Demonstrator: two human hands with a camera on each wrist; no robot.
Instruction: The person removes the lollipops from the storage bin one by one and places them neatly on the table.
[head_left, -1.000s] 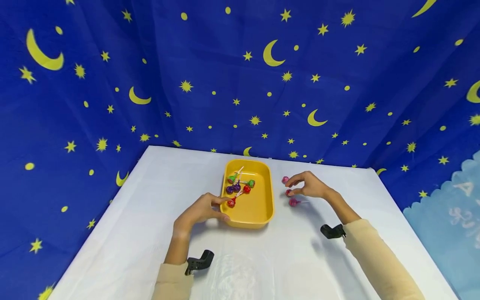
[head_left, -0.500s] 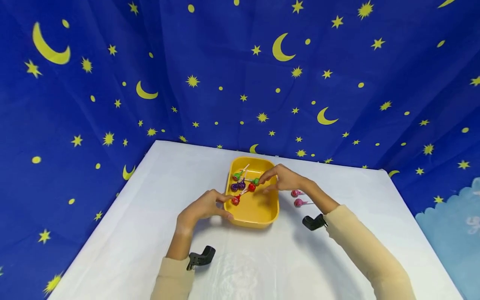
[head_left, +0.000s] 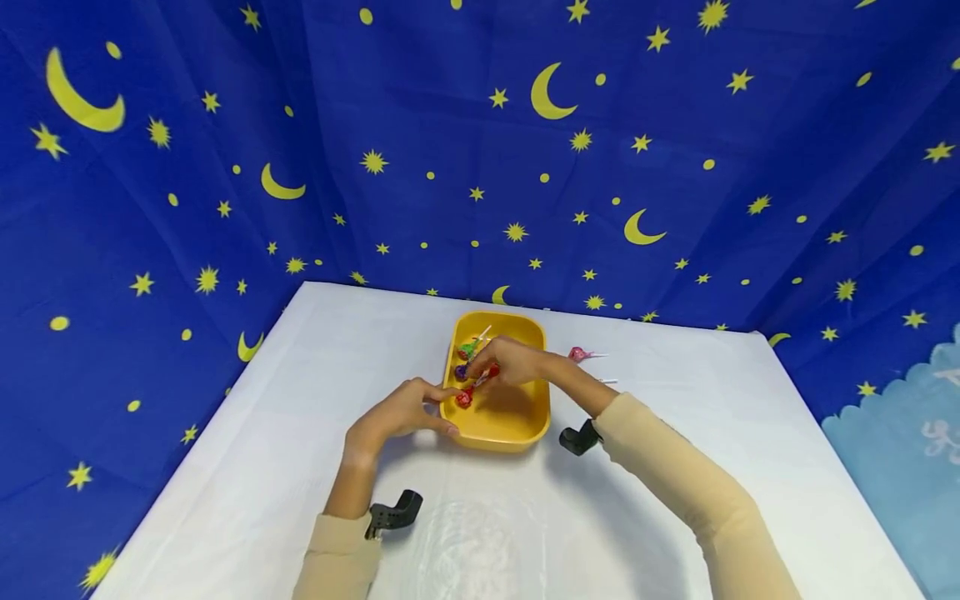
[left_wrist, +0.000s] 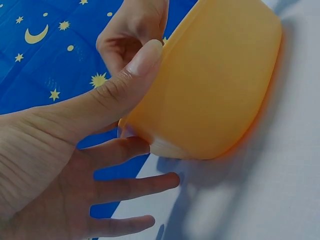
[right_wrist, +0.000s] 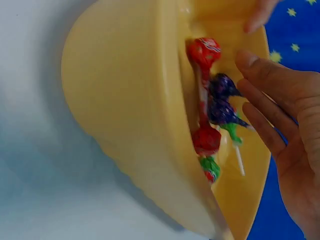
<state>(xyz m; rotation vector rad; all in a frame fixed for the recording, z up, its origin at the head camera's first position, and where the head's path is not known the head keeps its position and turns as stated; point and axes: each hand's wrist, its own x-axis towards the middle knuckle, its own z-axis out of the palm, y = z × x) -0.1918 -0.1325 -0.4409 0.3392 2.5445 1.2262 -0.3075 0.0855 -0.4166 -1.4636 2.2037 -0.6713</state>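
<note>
My left hand (head_left: 401, 410) holds the yellow tray (head_left: 540, 408) by its near left rim with thumb and index finger, the other fingers spread. Over the tray, my right hand (head_left: 513, 362) reaches in. In the right wrist view its relaxed fingers are close beside two purple lollipops (right_wrist: 222, 111), with nothing visible between thumb and fingers. A red lollipop (right_wrist: 205, 52) and another red lollipop (right_wrist: 206, 141) lie along the near side. Green lollipops are toward the far end, one green lollipop (head_left: 467, 350) near the left wall.
Right of the tray, a pink lollipop (head_left: 577, 354) lies on the white table (head_left: 360, 350). A white stick (head_left: 609, 381) shows beside my right arm, its head hidden. A blue cloth (head_left: 420, 108) with moons and stars hangs behind the table.
My right hand has left the pink lollipops on the table and moved left into the tray, down beside the purple lollipops. My left hand keeps its place at the rim.
</note>
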